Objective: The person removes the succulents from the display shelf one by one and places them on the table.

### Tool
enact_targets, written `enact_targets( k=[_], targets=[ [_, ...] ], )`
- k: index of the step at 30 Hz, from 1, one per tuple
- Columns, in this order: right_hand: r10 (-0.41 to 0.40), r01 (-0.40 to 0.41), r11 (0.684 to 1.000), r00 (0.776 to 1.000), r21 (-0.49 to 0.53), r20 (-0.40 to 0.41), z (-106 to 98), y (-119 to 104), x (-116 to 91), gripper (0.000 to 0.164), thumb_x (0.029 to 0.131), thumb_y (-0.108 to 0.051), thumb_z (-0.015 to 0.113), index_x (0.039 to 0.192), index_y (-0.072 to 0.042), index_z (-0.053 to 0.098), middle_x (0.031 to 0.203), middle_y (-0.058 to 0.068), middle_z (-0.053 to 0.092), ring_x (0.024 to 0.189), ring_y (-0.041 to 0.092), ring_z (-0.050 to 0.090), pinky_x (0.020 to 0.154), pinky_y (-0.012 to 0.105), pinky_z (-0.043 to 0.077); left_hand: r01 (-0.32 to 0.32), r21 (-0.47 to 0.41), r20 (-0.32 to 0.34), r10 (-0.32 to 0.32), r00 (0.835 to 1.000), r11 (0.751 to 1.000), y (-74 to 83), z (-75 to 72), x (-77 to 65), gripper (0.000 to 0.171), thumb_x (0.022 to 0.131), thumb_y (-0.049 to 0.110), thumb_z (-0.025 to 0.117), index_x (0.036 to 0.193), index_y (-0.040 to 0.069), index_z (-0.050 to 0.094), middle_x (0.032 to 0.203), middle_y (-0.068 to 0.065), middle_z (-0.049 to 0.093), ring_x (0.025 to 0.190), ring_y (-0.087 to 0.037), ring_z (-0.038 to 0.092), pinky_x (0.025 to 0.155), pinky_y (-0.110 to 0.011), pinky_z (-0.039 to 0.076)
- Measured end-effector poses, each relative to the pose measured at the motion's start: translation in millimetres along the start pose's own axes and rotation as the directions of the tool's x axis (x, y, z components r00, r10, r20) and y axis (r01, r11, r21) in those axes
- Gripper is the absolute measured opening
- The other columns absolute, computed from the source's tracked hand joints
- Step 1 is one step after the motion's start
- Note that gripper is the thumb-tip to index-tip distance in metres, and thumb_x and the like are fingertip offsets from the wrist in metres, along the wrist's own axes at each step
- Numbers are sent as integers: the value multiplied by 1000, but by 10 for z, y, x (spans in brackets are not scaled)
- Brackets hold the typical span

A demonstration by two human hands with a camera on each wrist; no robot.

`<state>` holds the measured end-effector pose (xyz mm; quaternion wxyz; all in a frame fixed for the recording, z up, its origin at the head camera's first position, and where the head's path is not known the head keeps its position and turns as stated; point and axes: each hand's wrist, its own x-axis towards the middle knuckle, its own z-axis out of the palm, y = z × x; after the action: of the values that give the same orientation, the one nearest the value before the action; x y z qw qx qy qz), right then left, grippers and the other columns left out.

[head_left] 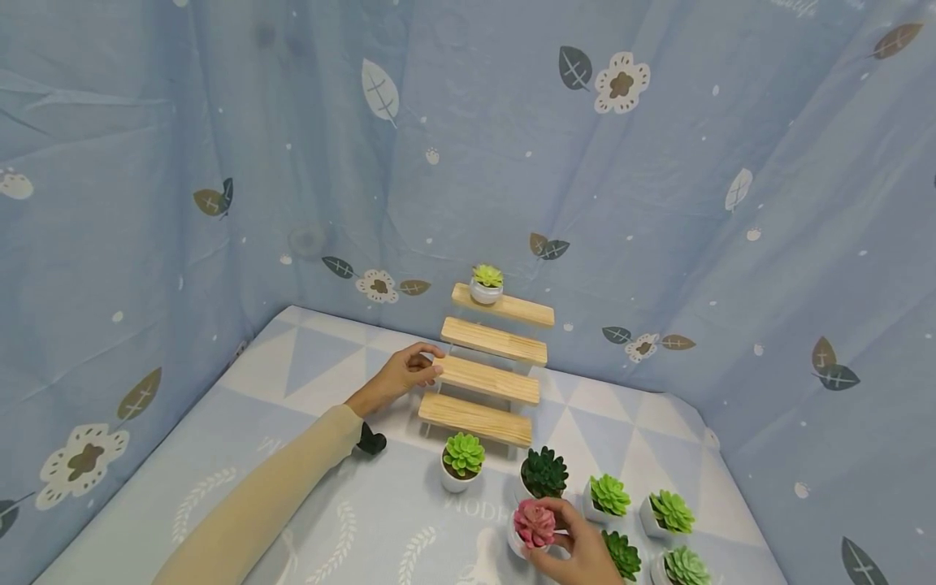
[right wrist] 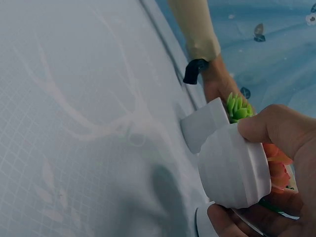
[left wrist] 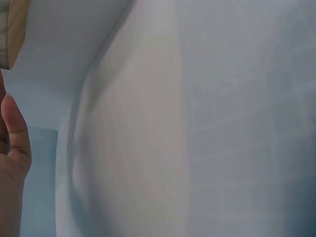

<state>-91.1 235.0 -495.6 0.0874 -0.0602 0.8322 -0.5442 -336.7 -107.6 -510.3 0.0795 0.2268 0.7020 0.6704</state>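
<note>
In the head view, a four-step wooden display stand [head_left: 488, 379] stands on the table. My left hand [head_left: 400, 374] holds the left end of its second step from the bottom, fingertips at the board's end. The left wrist view catches only part of that hand [left wrist: 14, 143] below a board corner [left wrist: 14, 32]. My right hand [head_left: 581, 546] grips the white pot of a pink succulent [head_left: 535, 524]. In the right wrist view the ribbed pot [right wrist: 232, 168] is pinched between thumb and fingers, above the cloth. A bright green potted succulent [head_left: 463, 457] stands before the stand.
A small yellow-green succulent [head_left: 487, 280] sits on the top step. Around my right hand stand a dark green succulent [head_left: 544, 473] and several other potted ones, including a light green one [head_left: 671, 513]. Patterned blue curtains [head_left: 468, 146] hang behind the cloth-covered table [head_left: 249, 439].
</note>
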Motion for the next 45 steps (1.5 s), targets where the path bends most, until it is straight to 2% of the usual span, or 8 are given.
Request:
enact_targets(
  k=[5,11,19,35,45],
  targets=[
    [34,-34,999,999,-5,-11,44,-1,7,62,85,-23,88,134,-1,57,120,13,64,100,14,65,81,28,59,1,6,0,-1,1000,1000,-16,-11,12,41,99,32,73,134,16,61,104,-16,65,92,-34,65,88,-48,57],
    [57,-58,998,998,-27,-12,53,17,14,63,85,-23,88,135,-1,56,119,12,64,101,19,65,79,26,59,5,0,-1,-5,1000,1000,-12,-11,4,40,99,33,73,133,16,61,105,-16,66,93,-36,65,89,-52,56],
    [49,-50,997,999,-60,-15,43,25,18,63,83,-22,88,134,-1,57,117,12,65,101,22,65,79,26,59,1,8,-1,-1,1000,1000,-25,-14,22,39,99,32,72,134,17,61,105,-15,66,94,-37,65,88,-49,56],
    [54,-56,993,998,-101,-20,44,86,10,62,82,-22,89,133,-2,58,118,11,65,100,18,66,79,24,58,5,4,-5,-5,1000,1000,-37,-12,27,39,99,32,72,133,16,61,104,-16,65,94,-36,66,88,-48,57],
    [61,-68,989,997,-131,-54,80,86,-17,63,80,-22,90,132,-2,60,113,8,66,96,12,64,78,21,57,2,4,-3,-2,1000,1000,-24,-2,6,37,100,30,71,133,17,61,105,-15,66,94,-38,65,91,-54,55]
  ],
)
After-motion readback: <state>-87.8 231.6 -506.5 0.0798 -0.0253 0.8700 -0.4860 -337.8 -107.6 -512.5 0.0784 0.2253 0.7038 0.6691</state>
